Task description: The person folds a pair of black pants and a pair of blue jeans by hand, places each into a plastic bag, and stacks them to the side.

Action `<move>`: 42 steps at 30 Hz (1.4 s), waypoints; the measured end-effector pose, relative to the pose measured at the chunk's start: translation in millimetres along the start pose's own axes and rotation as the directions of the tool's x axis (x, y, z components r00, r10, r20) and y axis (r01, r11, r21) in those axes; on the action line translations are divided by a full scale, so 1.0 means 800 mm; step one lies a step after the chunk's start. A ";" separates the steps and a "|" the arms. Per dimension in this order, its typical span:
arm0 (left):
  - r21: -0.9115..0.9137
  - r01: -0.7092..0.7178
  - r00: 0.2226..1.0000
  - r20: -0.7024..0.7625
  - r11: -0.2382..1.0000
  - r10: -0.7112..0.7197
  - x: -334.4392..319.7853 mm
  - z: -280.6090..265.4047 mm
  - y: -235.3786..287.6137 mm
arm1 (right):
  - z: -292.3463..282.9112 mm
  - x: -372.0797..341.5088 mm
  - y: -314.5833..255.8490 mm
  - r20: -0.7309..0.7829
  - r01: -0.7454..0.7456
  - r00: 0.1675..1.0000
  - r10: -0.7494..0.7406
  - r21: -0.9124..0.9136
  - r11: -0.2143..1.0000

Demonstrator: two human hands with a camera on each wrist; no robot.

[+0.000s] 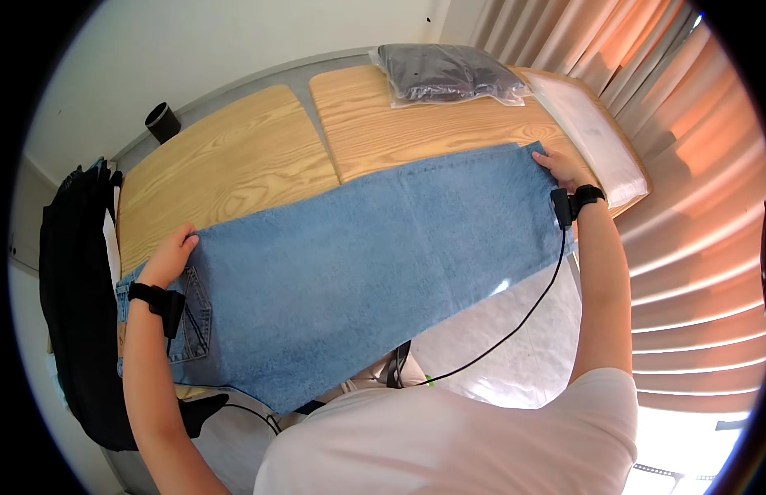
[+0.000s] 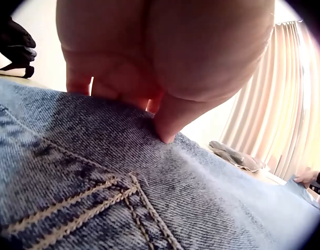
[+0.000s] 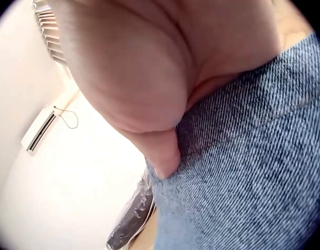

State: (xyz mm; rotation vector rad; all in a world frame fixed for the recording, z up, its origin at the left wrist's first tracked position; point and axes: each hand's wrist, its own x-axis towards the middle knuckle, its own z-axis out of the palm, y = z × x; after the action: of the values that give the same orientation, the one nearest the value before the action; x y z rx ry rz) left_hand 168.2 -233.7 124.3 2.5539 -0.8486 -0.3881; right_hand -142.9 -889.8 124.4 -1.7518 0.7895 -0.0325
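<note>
Blue jeans [image 1: 342,272], folded lengthwise, stretch across the table between both hands, the pocket and waist at the left and the leg end at the right. The left hand [image 1: 170,259] grips the upper edge near the back pocket [image 1: 193,318]; in the left wrist view its thumb presses on the denim [image 2: 113,156] and the other fingers go behind the edge. At the far right corner the right hand [image 1: 567,171] pinches the leg end, and the right wrist view has its thumb on the denim [image 3: 243,161], the fingers hidden behind the cloth.
A dark item in a clear bag [image 1: 449,74] lies at the back of the wooden table [image 1: 226,165]. Clear packaging [image 1: 593,132] lies along the right end. Black clothes [image 1: 78,305] hang at the left edge; a black cup [image 1: 162,122] stands at the back left. Cables trail from both wrists.
</note>
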 end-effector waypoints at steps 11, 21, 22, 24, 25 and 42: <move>0.237 0.063 0.997 -0.067 0.969 -0.048 0.023 0.006 -0.010 | -0.005 0.061 0.005 -0.141 -0.129 0.987 0.079 -0.387 0.913; 0.250 0.032 0.998 0.052 0.968 -0.046 0.041 0.017 -0.030 | 0.015 -0.005 -0.033 -0.393 -0.191 0.917 0.069 -0.281 0.940; 0.263 0.059 0.996 0.050 0.963 -0.074 0.042 0.020 -0.037 | 0.011 -0.018 -0.035 -0.217 -0.215 0.954 0.205 -0.024 0.976; 0.334 0.015 0.999 0.025 0.942 -0.025 0.046 0.026 -0.045 | 0.002 -0.039 -0.018 -0.017 -0.292 0.953 0.303 0.228 0.929; 0.405 -0.009 1.000 -0.019 0.914 0.018 0.044 0.027 -0.046 | -0.008 -0.049 -0.005 -0.072 -0.264 0.960 0.269 0.074 0.962; 0.320 0.044 0.997 0.041 0.947 -0.060 0.047 0.024 -0.038 | 0.014 -0.125 0.079 -0.578 0.120 0.780 -0.238 -0.236 0.964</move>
State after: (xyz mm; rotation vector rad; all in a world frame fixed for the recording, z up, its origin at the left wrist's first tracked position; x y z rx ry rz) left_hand 205.1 -240.7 88.7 2.8799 -0.9288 -0.3569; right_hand -246.4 -835.4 102.4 -2.0176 1.1031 -0.7047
